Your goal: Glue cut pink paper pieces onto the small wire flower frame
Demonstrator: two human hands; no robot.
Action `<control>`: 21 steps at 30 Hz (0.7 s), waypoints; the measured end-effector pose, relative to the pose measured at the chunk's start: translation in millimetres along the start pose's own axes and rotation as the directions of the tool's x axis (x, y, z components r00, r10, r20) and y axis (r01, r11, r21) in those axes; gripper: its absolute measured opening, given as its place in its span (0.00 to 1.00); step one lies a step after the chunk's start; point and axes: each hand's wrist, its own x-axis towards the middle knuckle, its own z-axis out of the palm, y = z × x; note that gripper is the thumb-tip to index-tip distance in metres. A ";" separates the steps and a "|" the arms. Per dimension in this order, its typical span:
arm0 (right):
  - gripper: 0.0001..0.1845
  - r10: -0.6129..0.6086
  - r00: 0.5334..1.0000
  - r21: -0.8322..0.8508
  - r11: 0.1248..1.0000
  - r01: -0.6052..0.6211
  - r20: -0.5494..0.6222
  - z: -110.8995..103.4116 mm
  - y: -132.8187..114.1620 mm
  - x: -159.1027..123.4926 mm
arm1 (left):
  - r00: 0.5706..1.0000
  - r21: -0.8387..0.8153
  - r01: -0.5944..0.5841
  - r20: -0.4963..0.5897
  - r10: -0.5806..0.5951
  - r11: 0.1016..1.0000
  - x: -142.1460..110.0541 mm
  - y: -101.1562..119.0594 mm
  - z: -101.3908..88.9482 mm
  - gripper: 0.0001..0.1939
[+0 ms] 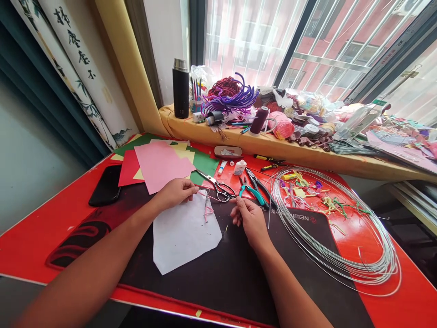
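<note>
My left hand (178, 193) pinches one end of a thin pink strand (210, 196) over the top of a white paper sheet (184, 239). The strand stretches rightward to the closed fingertips of my right hand (248, 216), which seem to grip its other end. Just right of my left fingers, a small twisted wire piece (206, 205) lies on the paper, with pink strand around its lower part. Silver scissors (218, 187) rest behind the strand, blades toward the pink paper (162, 164). Teal-handled pliers (254, 193) and black pliers (261, 184) lie beyond my right hand.
A large coil of silver wire (382, 241) covers the right side of the dark mat (211, 291), with colourful scraps inside it. A black phone (105, 186) lies left; a small white bottle (240, 167) stands behind. Yarn and a black thermos (180, 89) crowd the windowsill.
</note>
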 end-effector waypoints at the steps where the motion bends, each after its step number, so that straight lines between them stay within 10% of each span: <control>1: 0.32 -0.002 1.000 -0.007 1.000 0.002 0.005 0.1 0.3 -0.3 | 1.000 0.045 -0.004 -0.005 0.004 0.999 0.2 -1.3 -0.1 0.24; 21: 0.33 -0.010 1.000 -0.008 1.000 0.010 0.005 0.9 3.1 0.5 | 0.964 0.249 -0.041 -0.246 0.104 0.968 1.0 -6.0 -15.0 0.21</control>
